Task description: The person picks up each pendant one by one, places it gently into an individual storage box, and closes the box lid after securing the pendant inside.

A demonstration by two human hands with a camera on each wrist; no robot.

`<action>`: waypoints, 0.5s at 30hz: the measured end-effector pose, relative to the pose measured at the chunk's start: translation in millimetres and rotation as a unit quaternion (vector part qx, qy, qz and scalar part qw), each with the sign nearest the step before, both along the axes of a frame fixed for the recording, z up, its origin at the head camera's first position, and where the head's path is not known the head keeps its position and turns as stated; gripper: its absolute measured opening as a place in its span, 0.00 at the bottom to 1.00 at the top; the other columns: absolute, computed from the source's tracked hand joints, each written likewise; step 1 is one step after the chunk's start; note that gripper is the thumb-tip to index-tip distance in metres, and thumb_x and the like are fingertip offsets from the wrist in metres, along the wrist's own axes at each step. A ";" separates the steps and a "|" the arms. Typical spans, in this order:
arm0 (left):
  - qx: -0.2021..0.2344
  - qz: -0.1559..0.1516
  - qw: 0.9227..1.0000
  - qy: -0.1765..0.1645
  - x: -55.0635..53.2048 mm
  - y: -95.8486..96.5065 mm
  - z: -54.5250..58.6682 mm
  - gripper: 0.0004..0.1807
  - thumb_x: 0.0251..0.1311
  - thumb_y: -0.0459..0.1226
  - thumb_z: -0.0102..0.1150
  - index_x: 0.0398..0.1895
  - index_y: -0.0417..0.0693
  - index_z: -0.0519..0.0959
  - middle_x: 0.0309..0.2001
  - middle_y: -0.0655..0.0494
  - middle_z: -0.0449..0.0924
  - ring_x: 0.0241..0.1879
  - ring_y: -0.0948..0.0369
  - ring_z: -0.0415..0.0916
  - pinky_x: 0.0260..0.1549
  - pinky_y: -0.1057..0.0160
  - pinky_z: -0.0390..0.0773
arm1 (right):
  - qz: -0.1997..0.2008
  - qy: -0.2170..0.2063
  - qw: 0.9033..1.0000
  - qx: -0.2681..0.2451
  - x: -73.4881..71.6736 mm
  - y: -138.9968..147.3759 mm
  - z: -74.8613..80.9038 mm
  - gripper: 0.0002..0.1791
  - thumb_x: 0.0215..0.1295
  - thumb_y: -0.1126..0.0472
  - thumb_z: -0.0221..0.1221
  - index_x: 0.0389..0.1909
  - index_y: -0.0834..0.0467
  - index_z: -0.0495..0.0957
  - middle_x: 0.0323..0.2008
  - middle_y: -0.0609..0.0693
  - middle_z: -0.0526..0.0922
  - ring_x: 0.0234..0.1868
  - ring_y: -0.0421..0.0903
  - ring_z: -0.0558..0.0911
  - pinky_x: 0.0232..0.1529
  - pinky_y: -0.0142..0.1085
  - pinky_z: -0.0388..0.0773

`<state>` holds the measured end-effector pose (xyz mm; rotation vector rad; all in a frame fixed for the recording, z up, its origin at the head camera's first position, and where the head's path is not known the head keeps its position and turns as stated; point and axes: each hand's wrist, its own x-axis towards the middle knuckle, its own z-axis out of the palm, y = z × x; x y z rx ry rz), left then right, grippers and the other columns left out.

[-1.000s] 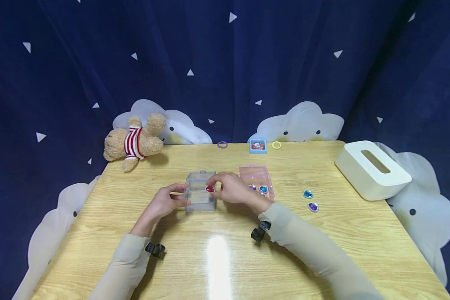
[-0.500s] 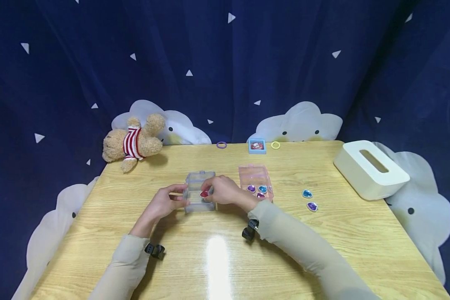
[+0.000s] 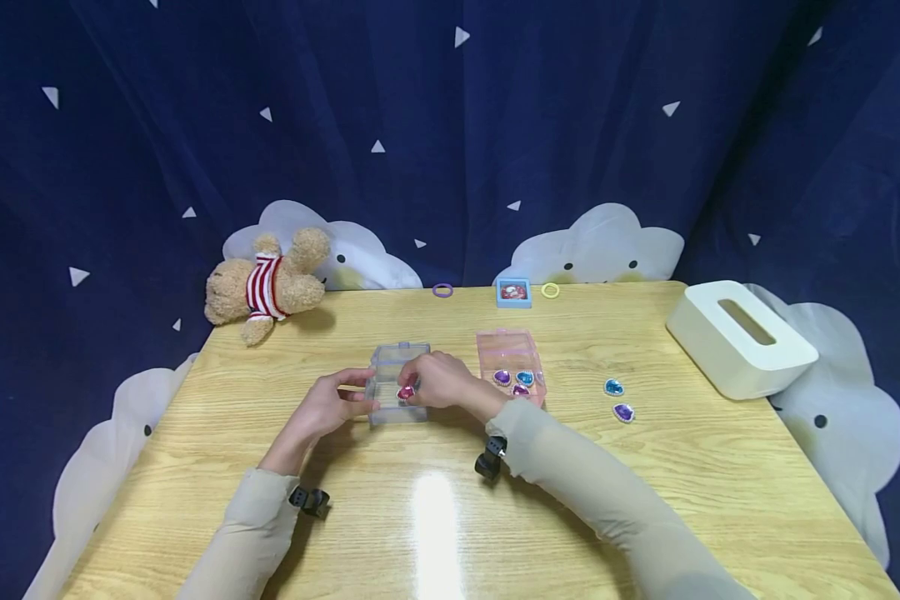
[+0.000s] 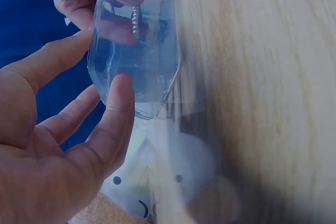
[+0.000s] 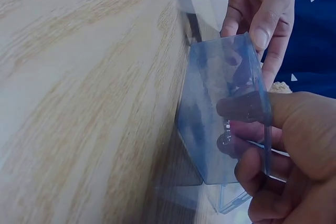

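Note:
A clear bluish plastic box (image 3: 399,414) stands on the table with its lid raised. My left hand (image 3: 330,404) holds it by the left end; in the left wrist view the thumb is at the rim and a fingertip (image 4: 122,85) lies against the wall. Inside the box, my right hand (image 3: 444,381) pinches a red gem (image 3: 406,392) with a silvery beaded edge, close over the floor. Through the clear wall in the right wrist view, the fingertips (image 5: 228,107) show on both sides of the gem (image 5: 227,131).
Just right stands an open pink box (image 3: 508,346) holding a purple, a blue and a red gem. A blue gem (image 3: 613,387) and a purple gem (image 3: 624,412) lie farther right. Behind are a teddy bear (image 3: 270,287), a blue frame (image 3: 513,293), two rings and a white tissue box (image 3: 742,337).
My right hand has moved left and down into the clear box, carrying the red gem. The gems in the pink box now show more fully. My left hand has stayed at the box's end.

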<state>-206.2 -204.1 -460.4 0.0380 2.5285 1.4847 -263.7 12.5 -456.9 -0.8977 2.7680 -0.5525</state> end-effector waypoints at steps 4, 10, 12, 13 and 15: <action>-0.002 0.000 1.000 0.002 -0.2 0.0 -0.3 0.33 0.55 0.34 0.72 0.65 0.40 0.74 0.61 0.37 0.76 0.52 0.50 0.80 0.41 0.67 0.81 | -0.003 0.005 1.000 0.015 0.1 -2.0 0.9 0.13 0.53 0.50 0.74 0.40 0.43 0.87 0.38 0.37 0.89 0.43 0.42 0.85 0.42 0.40 0.81; -0.003 -0.003 1.000 0.000 -0.6 -0.6 -0.4 0.33 0.56 0.35 0.72 0.66 0.40 0.74 0.62 0.38 0.76 0.54 0.47 0.79 0.43 0.65 0.81 | -0.007 0.003 0.999 0.040 0.0 -3.5 2.8 0.12 0.52 0.51 0.74 0.39 0.43 0.88 0.36 0.37 0.88 0.41 0.41 0.84 0.41 0.40 0.80; -0.006 -0.005 1.000 0.002 -0.6 -0.6 -0.2 0.32 0.57 0.35 0.71 0.66 0.40 0.74 0.63 0.38 0.76 0.55 0.47 0.79 0.44 0.65 0.81 | -0.006 0.000 0.999 0.042 0.1 -3.4 3.6 0.12 0.53 0.51 0.74 0.39 0.43 0.88 0.36 0.37 0.88 0.41 0.41 0.83 0.40 0.40 0.80; -0.006 -0.005 1.000 0.003 -0.6 -0.7 -0.1 0.32 0.57 0.35 0.71 0.66 0.40 0.74 0.63 0.38 0.76 0.55 0.46 0.79 0.44 0.65 0.81 | -0.006 -0.002 0.999 0.042 0.2 -3.3 4.1 0.12 0.53 0.51 0.74 0.39 0.43 0.88 0.35 0.36 0.88 0.41 0.41 0.83 0.40 0.40 0.80; -0.007 -0.006 1.000 0.004 -0.7 -0.5 0.1 0.32 0.57 0.35 0.71 0.66 0.40 0.74 0.63 0.38 0.76 0.55 0.46 0.79 0.43 0.65 0.81 | -0.004 -0.004 0.999 0.042 0.1 -2.9 4.8 0.12 0.53 0.51 0.74 0.40 0.44 0.88 0.35 0.37 0.88 0.41 0.41 0.83 0.40 0.40 0.80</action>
